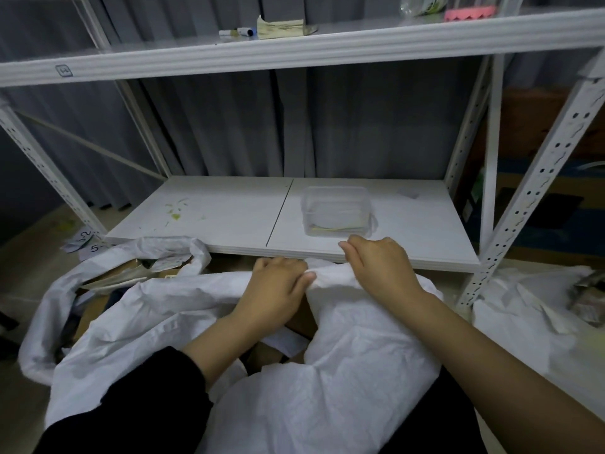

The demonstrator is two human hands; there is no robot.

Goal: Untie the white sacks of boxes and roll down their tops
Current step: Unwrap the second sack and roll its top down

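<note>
white sack (343, 371) – boxes inside, both hands gripping rim

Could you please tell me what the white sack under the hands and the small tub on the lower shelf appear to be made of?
White sack: likely woven plastic fabric, matte; it creases stiffly and shows a fine crinkled texture. Small tub: clear plastic, glossy; the shelf and pale sticks inside show through its walls.

Storeroom: slotted metal shelving (537, 178), sacks (327, 388) of boxes (floor-level).
</note>
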